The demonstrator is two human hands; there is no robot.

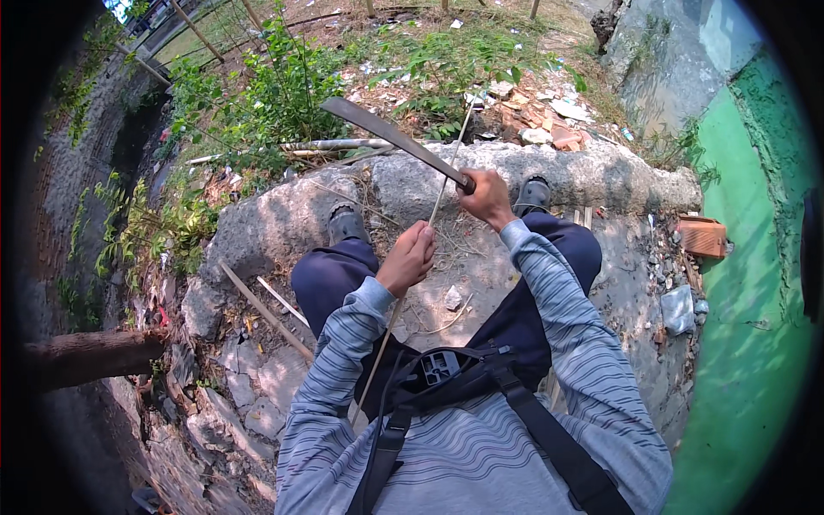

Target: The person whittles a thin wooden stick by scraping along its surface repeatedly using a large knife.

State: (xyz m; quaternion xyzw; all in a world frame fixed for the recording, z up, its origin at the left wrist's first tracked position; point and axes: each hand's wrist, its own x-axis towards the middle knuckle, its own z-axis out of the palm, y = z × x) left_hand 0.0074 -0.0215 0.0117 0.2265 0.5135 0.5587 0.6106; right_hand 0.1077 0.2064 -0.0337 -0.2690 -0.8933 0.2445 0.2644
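My right hand (487, 199) is closed round the handle of a machete (386, 133), whose long dark blade points up and to the left. Below and left of it, my left hand (408, 259) grips a long, thin, pale strip (464, 129) that looks like bamboo. The strip slants from the rubble beyond the ledge down past my left hand toward my lap. The blade crosses the strip just left of my right hand; whether they touch I cannot tell.
A rough concrete ledge (481, 172) curves in front of my feet, with leafy plants (292, 94) and litter beyond. Loose strips (266, 311) lie left of my legs. A log (94, 356) juts in at left. An orange block (702, 237) stands by the green wall (747, 343).
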